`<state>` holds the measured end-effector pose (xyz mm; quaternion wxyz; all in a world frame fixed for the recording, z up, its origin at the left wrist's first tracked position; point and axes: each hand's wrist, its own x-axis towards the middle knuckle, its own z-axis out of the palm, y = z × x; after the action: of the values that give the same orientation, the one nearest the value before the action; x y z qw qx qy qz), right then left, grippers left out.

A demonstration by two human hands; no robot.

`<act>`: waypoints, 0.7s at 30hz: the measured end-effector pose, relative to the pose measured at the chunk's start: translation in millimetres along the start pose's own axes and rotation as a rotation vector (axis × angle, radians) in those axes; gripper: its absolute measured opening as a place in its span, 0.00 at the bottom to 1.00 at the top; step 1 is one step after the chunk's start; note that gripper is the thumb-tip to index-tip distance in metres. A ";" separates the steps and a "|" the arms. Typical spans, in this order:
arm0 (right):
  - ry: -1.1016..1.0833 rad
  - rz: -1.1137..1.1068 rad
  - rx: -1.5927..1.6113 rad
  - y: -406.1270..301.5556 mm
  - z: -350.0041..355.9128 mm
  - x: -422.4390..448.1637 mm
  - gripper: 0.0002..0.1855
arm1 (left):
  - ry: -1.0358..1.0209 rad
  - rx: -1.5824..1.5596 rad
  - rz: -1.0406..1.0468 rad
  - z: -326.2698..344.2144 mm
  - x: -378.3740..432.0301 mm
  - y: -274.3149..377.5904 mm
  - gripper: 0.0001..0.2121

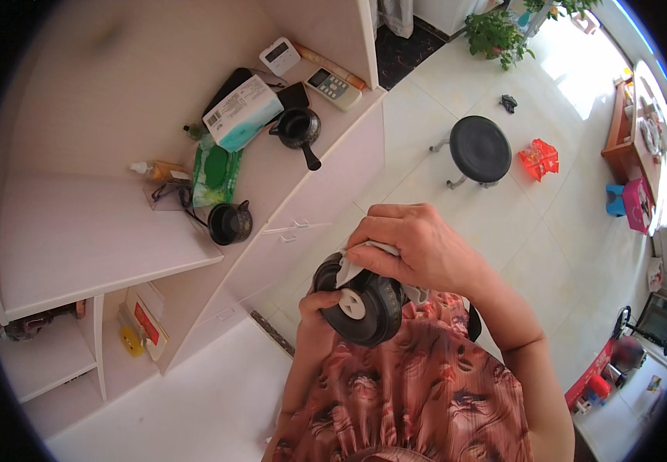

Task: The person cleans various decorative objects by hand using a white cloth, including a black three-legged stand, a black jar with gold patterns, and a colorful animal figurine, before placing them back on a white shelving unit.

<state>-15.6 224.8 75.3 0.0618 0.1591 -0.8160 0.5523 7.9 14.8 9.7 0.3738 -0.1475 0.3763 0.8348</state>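
Note:
My left hand (317,315) grips a dark, rounded ceramic-looking vessel (388,306) from its left side, the thumb by a pale round disc (352,304) set in it. From above, my right hand (411,242) pinches a white cloth or tissue (362,260) against the vessel's dark edge. Part of the white material hangs below my right palm. On the cabinet counter to the left stand a small black side-handled pot (297,128) and a black cup with a spout (230,223), both apart from my hands.
The counter (258,199) also holds a green wipes packet (216,173), a tissue box (244,112), a remote control (334,88) and a bottle (162,171). A black round stool (480,148) stands on the tiled floor beside a red plastic bag (539,160).

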 end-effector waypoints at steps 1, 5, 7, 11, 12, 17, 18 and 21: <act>-0.007 -0.020 -0.089 2.7 1.1 -0.5 0.11 | -0.017 0.007 0.007 -5.1 2.0 -1.6 0.35; 0.100 0.064 -0.303 15.3 7.9 -2.1 0.13 | 0.023 0.114 0.046 -23.3 10.1 -6.4 0.36; 0.264 0.185 -0.474 17.7 7.9 2.9 0.15 | 0.016 0.187 0.085 -19.0 6.0 0.1 0.37; 0.419 0.331 -0.008 6.6 0.4 1.5 0.14 | -0.169 -0.214 0.311 -8.9 19.8 3.5 0.38; 0.355 0.274 0.014 5.1 7.5 -0.2 0.15 | -0.193 -0.256 0.339 -13.3 23.9 2.6 0.37; 0.213 -0.262 -0.447 -3.4 53.1 -7.2 0.16 | -0.285 -0.513 0.370 -50.9 25.4 -9.8 0.30; 0.231 -0.328 -0.452 -3.1 54.1 -9.3 0.17 | -0.300 -1.136 0.098 -49.8 20.5 -7.7 0.29; 0.273 -0.491 -0.463 5.2 57.4 -23.5 0.19 | -0.105 -1.125 0.208 -52.1 37.0 -11.9 0.26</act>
<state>9.1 178.2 42.2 0.3355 0.2567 -0.8411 0.3379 -10.3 0.5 -51.1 0.1717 -0.2440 -0.1325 0.9452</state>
